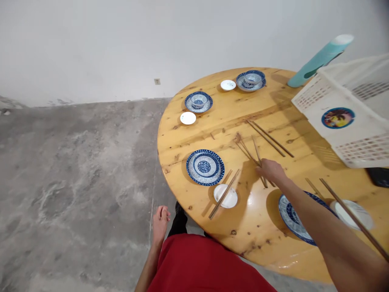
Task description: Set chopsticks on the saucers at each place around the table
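Pale wall at the back, concrete floor off to the left, and centre stage goes to a round wooden worktop. It's chopsticks we're watching! Right hand, reaching well in from the near edge, looks clamped on some held chopsticks, their ends fanning out toward the far edge. Exactly how many are in that grip? Cannot tell; the fingers cover them. Left hand hangs off the worktop, outside its near-left edge, fingers loosely curled, nothing visible in them, well apart from its partner.

So the step looks like gripping chopsticks, and the next move, I'd judge, calls for a steady pinch that brings those splayed ends together. Mind the neighbours: a loose pair lies just beyond the right hand, toward the white basket at the right edge, while another pair lies across a small white dish by the near edge, between the hands.
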`<state>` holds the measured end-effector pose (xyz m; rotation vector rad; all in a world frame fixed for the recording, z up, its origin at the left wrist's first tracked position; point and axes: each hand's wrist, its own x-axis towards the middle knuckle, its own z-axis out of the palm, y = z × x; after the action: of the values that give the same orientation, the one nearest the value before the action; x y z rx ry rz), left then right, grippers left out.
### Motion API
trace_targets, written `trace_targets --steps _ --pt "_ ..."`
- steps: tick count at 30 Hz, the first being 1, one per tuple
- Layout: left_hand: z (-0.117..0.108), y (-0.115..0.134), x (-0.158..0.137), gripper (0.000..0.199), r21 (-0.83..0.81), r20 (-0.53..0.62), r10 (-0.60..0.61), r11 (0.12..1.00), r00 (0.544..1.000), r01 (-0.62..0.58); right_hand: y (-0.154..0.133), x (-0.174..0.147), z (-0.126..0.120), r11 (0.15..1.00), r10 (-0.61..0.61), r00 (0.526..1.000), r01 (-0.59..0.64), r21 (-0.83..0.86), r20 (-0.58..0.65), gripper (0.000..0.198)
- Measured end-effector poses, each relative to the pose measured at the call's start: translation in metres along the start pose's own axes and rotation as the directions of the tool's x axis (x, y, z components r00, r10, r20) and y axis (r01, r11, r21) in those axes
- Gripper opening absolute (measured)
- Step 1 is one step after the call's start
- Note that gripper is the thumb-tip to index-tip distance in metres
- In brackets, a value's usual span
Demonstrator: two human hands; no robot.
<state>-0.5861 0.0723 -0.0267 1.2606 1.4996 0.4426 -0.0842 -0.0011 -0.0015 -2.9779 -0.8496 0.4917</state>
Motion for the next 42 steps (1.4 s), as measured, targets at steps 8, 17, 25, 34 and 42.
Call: trace_targets --steps 8,17,25,34,42 --pt "-0.002 0.057 0.027 0.035 0.130 0.145 0.268 0.949 0.952 -0.287 -0.029 -0.056 -0.047 0.896 0.071 0.972 0.037 0.442 -0.224 0.001" --pt "0.082 0.152 -0.008 0.040 -0.192 0.340 0.602 0.796 0.722 -0.574 -0.106 -0.157 -0.050 0.036 -0.247 0.924 0.308 0.951 -0.291 0.032" --pt "0.104 0.125 -0.039 0.043 -0.521 0.453 0.296 0.854 0.841 -0.020 -0.108 -0.188 -0.028 0.000 -0.261 0.891 0.384 0.923 -0.371 0.033" --pt "0.078 0.128 -0.009 0.036 -0.527 0.349 0.264 0.849 0.899 -0.044 -0.160 -0.204 -0.019 0.243 -0.348 0.831 0.527 0.814 -0.434 0.017" --pt "-0.001 0.116 0.072 0.037 -0.488 0.453 0.287 0.872 0.844 -0.035 -0.262 -0.211 0.004 0.338 -0.344 0.792 0.606 0.720 -0.505 0.017"
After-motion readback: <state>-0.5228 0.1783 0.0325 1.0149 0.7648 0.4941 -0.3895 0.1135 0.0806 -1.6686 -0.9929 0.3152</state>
